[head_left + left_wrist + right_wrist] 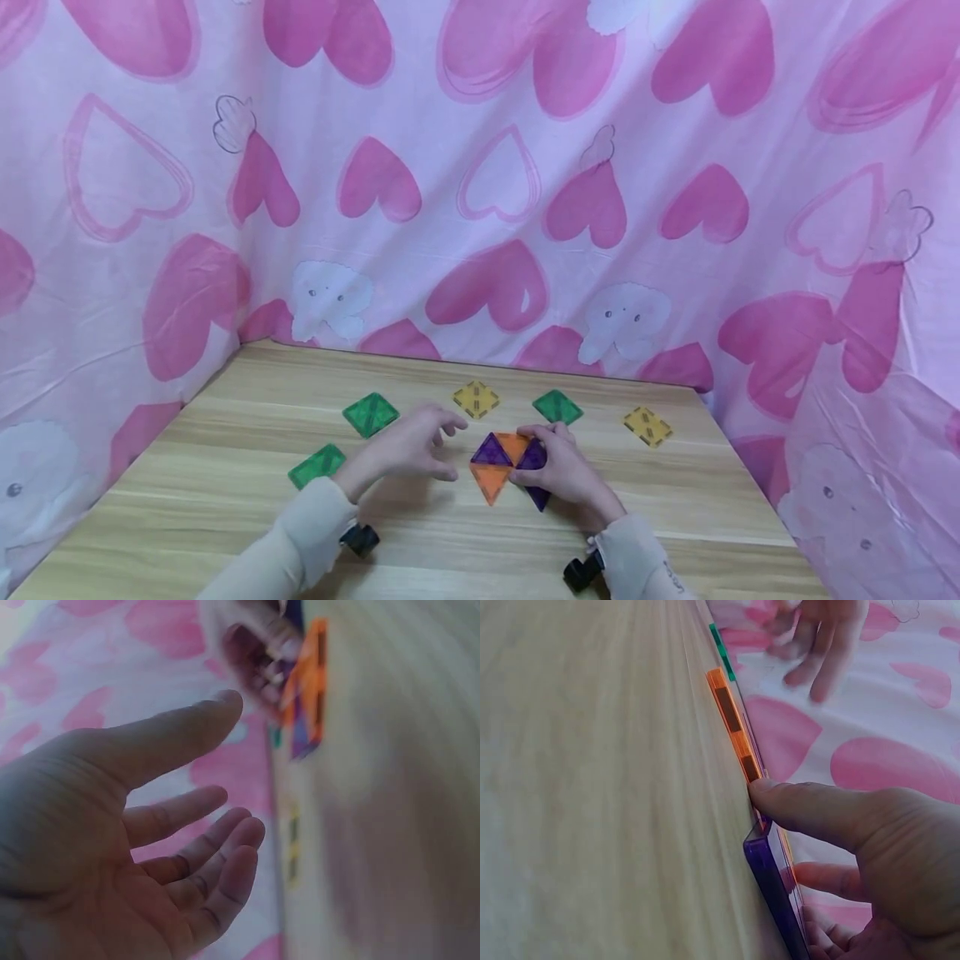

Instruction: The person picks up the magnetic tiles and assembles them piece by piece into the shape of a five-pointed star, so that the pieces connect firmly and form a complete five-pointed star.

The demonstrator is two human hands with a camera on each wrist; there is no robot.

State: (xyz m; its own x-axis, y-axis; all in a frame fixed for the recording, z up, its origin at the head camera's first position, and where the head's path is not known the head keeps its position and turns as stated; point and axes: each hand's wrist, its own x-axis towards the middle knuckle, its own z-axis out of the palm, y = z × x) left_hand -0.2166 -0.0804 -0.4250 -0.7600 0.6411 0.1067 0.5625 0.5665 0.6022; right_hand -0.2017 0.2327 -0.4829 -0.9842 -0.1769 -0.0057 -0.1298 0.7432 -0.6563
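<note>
Tiles (491, 481) lie partly beneath the right hand's (562, 471) pinching fingers (537, 432).

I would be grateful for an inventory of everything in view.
Green tiles: three, green, two left, one back
Yellow tiles: two, yellow, back and right
Orange triangles: two visible, orange, between hands
Purple triangles: at least two, purple, beside orange
Table: one, wood-coloured, underneath
Heart-patterned fabric: count unclear, pink and white, around table
Wrist devices: two, black, at wrists
Sleeves: two, cream, forearms
Left hand: one, bare, left of triangles
Right hand: one, bare, gripping purple triangles
</note>
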